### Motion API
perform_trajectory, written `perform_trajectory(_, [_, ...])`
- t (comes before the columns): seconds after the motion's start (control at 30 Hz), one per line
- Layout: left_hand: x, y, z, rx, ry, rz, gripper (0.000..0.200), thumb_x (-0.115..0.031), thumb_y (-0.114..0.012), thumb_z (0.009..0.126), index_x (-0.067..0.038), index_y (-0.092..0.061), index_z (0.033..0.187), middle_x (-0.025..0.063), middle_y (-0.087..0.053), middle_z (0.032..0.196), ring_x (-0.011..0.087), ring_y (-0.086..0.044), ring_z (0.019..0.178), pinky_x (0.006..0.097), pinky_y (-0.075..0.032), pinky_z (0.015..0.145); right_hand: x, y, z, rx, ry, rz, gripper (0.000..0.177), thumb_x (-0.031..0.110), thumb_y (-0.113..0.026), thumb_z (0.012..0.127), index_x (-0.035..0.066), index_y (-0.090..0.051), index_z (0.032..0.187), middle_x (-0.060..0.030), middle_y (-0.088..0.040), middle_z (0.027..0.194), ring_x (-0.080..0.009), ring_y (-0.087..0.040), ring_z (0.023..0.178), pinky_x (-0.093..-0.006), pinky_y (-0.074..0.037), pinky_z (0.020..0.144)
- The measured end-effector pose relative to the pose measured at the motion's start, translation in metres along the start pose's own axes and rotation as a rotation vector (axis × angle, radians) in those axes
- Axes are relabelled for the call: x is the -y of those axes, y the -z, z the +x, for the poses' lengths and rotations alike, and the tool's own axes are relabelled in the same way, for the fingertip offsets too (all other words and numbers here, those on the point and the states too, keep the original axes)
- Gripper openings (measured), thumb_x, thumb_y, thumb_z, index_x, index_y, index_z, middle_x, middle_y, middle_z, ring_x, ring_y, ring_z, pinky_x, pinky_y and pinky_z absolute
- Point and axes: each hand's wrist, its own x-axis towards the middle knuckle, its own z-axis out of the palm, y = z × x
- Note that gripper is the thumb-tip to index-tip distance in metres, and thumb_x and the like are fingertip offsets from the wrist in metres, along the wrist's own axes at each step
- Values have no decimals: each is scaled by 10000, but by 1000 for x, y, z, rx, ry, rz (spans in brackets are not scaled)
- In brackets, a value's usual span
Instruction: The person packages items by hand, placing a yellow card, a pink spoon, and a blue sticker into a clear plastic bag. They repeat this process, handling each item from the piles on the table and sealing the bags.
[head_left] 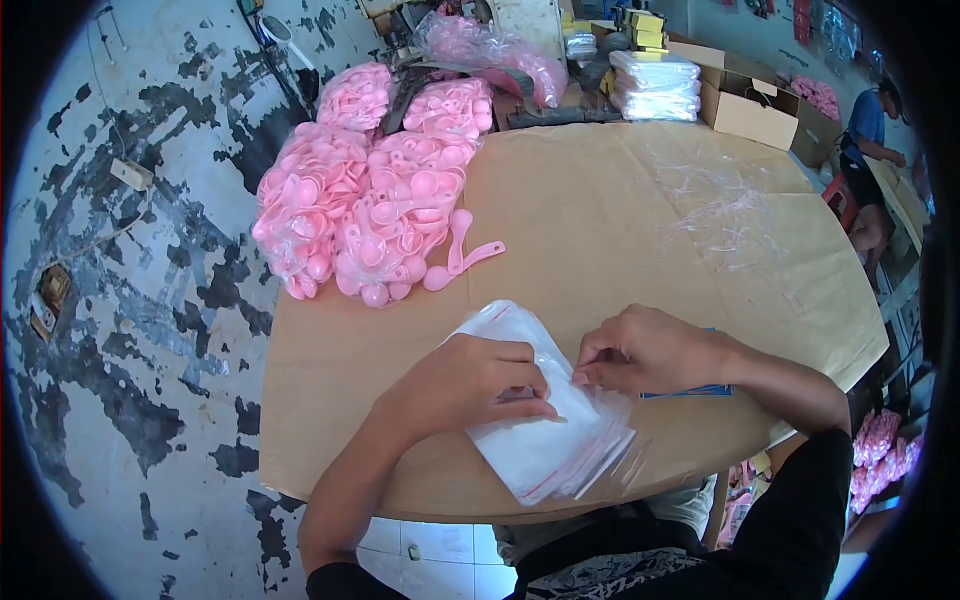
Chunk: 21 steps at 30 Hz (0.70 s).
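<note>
One stack of zip bags [545, 455] is laid at lower centre of the frame on the table [620, 220], with its long axis running upper left to lower right and the red zip strips pointed at the lower edge. The stack is pressed down by the flattened left hand [465, 380]. Its top edge is pinched by the right hand [645, 350]. Bagged pink spoons [370, 200] are piled at upper left, well apart. A blue card [690, 392] is partly covered by the right wrist.

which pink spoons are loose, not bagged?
The loose spoons at the pink pile's right edge, lying bare on the cardboard tabletop, on the side toward the zip bags. The rest are packed in clear bags.
</note>
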Motion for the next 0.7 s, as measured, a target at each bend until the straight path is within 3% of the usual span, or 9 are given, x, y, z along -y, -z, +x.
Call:
perform_trajectory(0.07, [-1, 0, -1, 31, 23, -11, 235, -321, -701, 840, -91, -687, 796, 30, -577, 695, 199, -603, 623, 338, -483, 590, -2, -2, -2, -39, 46, -60, 148, 165, -622, 915, 29, -679, 917, -90, -680, 745, -170, -615, 619, -317, -472, 593])
perform_trajectory(0.17, [-5, 3, 1, 80, 115, -19, 229, -312, -707, 838, -88, -684, 792, 25, -586, 698, 191, -604, 622, 327, -478, 585, -13, 3, -2, -262, 100, -142, 151, 142, -573, 930, 26, -668, 943, -170, -641, 728, -292, -627, 631, -362, -490, 649])
perform_trajectory(0.27, [-5, 3, 3, 86, 175, -98, 232, -306, -727, 824, -82, -682, 781, 27, -600, 703, 186, -597, 604, 309, -474, 575, -9, 20, -1, -431, 35, 78, 145, 127, -563, 942, 14, -653, 954, -165, -639, 727, -287, -634, 633, -358, -490, 627])
perform_trajectory(0.37, [-4, 3, 1, 131, 246, -74, 230, -289, -750, 806, -76, -686, 864, 52, -621, 762, 179, -615, 673, 305, -479, 602, 16, 32, -10, -507, -8, 198, 145, 120, -561, 950, 3, -647, 945, -151, -630, 706, -236, -634, 606, -351, -487, 596])
perform_trajectory(0.47, [-17, -1, 11, -164, 64, -137, 275, -277, -710, 847, -54, -676, 1004, 69, -626, 822, 152, -603, 753, 298, -474, 632, 16, 19, -12, -540, 103, 271, 134, 123, -572, 962, 4, -633, 958, -77, -599, 656, -123, -572, 573, -290, -439, 535])
perform_trajectory(0.53, [-5, -18, 10, -229, 32, -341, 309, -303, -634, 912, -40, -657, 1074, 61, -630, 882, 147, -579, 783, 296, -466, 664, 13, 2, -9, -548, 202, 253, 117, 116, -588, 958, 7, -630, 969, -47, -598, 640, -83, -554, 558, -260, -423, 508])
perform_trajectory(0.6, [-5, -31, 8, -306, 183, -552, 359, -334, -544, 971, -23, -639, 1123, 61, -629, 948, 150, -554, 797, 294, -456, 688, 13, -8, -8, -536, 261, 192, 102, 101, -611, 938, 12, -636, 982, -60, -625, 653, -105, -582, 555, -263, -439, 511])
perform_trajectory(0.67, [-12, -39, 8, -397, 520, -765, 429, -369, -441, 1022, -3, -623, 1150, 69, -622, 1023, 159, -529, 795, 291, -443, 703, 15, 6, -13, -490, 261, 104, 111, 75, -633, 907, 17, -642, 1001, -82, -654, 695, -148, -631, 588, -267, -478, 542])
perform_trajectory(0.7, [-8, -34, 11, -395, 443, -839, 476, -396, -361, 1045, 2, -574, 1196, 109, -601, 1131, 187, -568, 877, 306, -462, 760, 12, 18, -17, -478, 264, 48, 125, 83, -636, 902, 16, -643, 1008, -88, -656, 713, -160, -641, 607, -272, -486, 553])
